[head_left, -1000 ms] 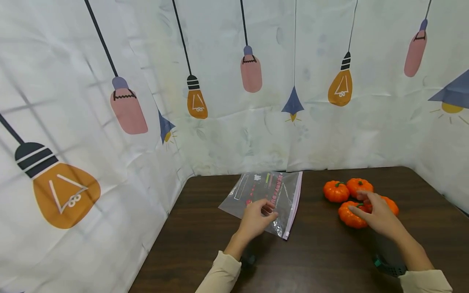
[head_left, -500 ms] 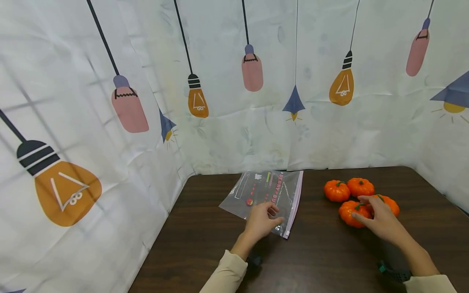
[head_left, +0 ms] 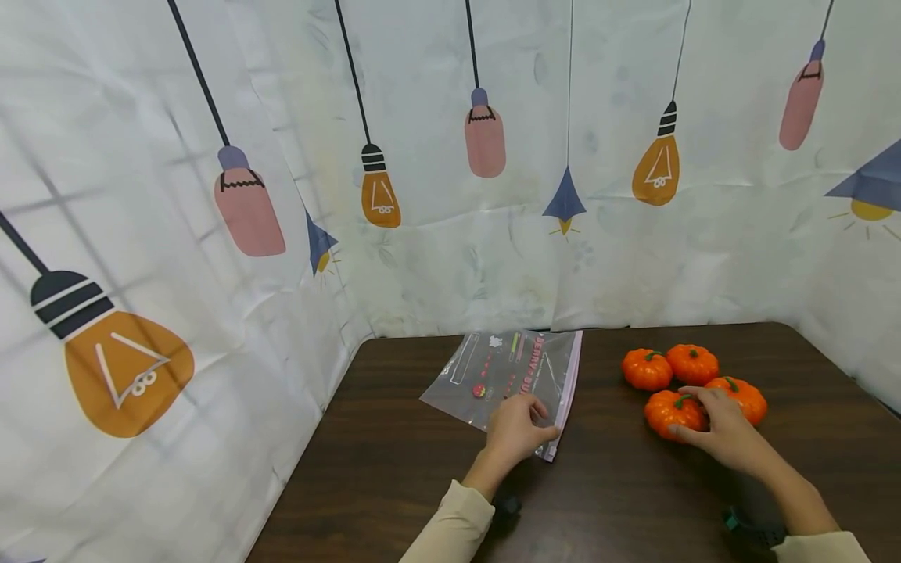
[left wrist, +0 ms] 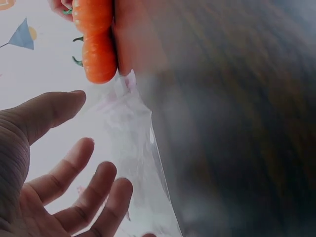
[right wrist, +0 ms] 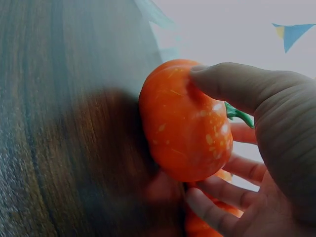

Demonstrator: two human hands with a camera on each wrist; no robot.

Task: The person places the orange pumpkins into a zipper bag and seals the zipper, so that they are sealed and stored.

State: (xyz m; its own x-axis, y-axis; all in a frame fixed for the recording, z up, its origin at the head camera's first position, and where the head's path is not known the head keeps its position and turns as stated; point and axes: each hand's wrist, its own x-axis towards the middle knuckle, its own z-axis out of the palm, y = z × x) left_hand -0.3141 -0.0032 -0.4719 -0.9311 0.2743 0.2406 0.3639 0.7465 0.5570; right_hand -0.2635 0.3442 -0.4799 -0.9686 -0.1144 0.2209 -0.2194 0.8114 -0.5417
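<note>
My right hand (head_left: 732, 434) holds the nearest small orange pumpkin (head_left: 669, 414), which has a green stem. In the right wrist view the thumb lies on one side of this pumpkin (right wrist: 180, 123), with the fingers round its far side. My left hand (head_left: 512, 430) hovers over a clear zip bag (head_left: 472, 371) with pink and red print, near its pink slider edge. Seen from the left wrist, the fingers are spread and loosely bent beside the bag (left wrist: 136, 148), holding nothing.
Two more pumpkins, one at the back left (head_left: 645, 369) and one at the back (head_left: 693, 362), sit beside the held one. Another pumpkin (head_left: 742, 399) lies just behind my right hand. A printed curtain (head_left: 450, 266) hangs behind the dark wooden table (head_left: 366, 461).
My right hand has closed round the nearest pumpkin, which has shifted slightly left. My left hand has drifted right over the bag toward its zip edge.
</note>
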